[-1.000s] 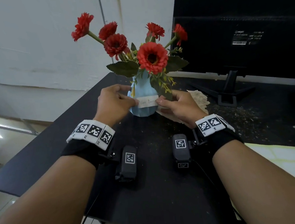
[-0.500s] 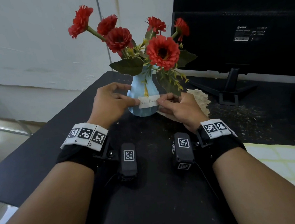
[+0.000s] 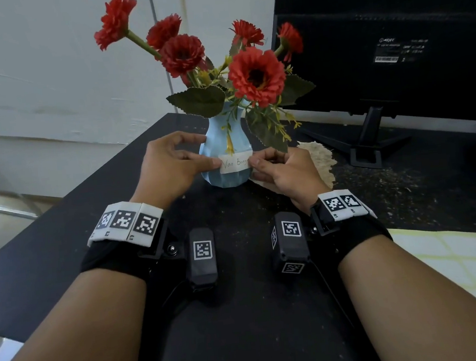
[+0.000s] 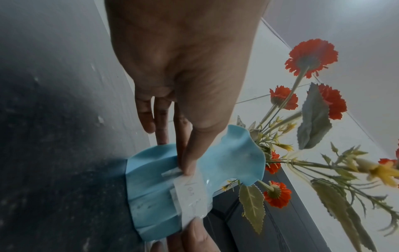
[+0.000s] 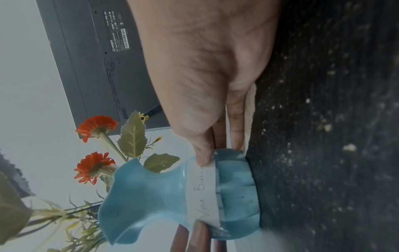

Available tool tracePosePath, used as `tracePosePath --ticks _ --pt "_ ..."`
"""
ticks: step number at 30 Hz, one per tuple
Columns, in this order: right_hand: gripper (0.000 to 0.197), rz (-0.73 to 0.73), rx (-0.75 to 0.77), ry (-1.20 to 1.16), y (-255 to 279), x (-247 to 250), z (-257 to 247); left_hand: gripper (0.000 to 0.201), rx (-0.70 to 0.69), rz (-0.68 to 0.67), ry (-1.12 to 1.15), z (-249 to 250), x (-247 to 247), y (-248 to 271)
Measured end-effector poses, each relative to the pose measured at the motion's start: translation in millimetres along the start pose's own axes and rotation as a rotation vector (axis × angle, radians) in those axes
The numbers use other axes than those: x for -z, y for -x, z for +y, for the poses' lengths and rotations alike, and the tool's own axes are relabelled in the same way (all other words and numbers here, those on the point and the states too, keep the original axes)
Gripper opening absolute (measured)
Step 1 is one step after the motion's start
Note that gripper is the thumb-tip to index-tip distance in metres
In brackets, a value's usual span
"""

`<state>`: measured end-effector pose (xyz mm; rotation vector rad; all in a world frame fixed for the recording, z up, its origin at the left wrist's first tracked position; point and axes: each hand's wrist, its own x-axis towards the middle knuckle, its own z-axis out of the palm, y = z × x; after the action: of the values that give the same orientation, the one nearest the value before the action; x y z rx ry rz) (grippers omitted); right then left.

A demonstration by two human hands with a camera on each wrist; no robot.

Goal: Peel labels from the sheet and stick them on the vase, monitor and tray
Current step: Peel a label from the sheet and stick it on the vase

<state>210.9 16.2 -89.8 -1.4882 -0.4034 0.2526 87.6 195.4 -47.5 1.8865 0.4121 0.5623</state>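
Black desk [image 3: 243, 336] bears the blue vase [image 3: 228, 178]. Left hand [image 3: 167, 168] and right hand [image 3: 284, 171] flank it, equally near. Each thumb presses one end of the label [image 3: 235, 163], which lies crosswise on the vase's belly; other fingers relaxed.

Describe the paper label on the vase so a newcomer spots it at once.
On the black desk, left of the black monitor, stands a light blue ribbed vase of red flowers. Across its belly lies a white paper label, the left hand and right hand pressing its ends. Only it bears handwriting; the pale label sheet nearby is blank.
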Motion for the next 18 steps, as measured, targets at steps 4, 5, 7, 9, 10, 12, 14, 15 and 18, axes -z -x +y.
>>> tracePosePath --ticks 4,5,7,9,10,12,14,15,18 --pt "0.014 0.002 0.008 0.008 0.2 0.4 0.9 0.043 -0.005 0.002 -0.017 1.8 0.1 0.8" --pt "0.015 0.003 0.008 0.011 0.7 0.6 0.7 0.042 -0.005 0.003 -0.017 1.7 0.0 1.0" --pt "0.010 -0.003 -0.003 0.012 1.1 0.8 0.1 0.041 -0.008 0.010 -0.020 1.6 -0.1 0.9" --pt "0.005 -0.015 -0.021 0.009 1.4 0.9 -0.8 0.041 -0.009 0.018 -0.026 1.5 -0.2 0.8" --pt "0.005 -0.019 -0.026 0.007 1.6 0.8 -1.0 0.041 -0.008 0.018 -0.026 1.3 -0.3 0.6" --pt "0.005 -0.021 -0.031 0.010 2.4 0.7 -1.6 0.040 -0.009 0.017 -0.028 0.8 -0.3 0.1" --pt "0.008 -0.015 -0.028 0.015 2.6 0.6 -1.4 0.040 -0.013 0.017 -0.034 0.0 0.0 -0.5" --pt "0.013 -0.010 -0.026 0.021 2.4 0.6 -1.2 0.039 -0.016 0.017 -0.035 -0.4 0.1 -0.9" --pt "0.019 0.004 -0.025 0.051 1.5 0.6 -0.9 0.039 -0.018 0.020 -0.036 -1.2 -0.1 -1.6"
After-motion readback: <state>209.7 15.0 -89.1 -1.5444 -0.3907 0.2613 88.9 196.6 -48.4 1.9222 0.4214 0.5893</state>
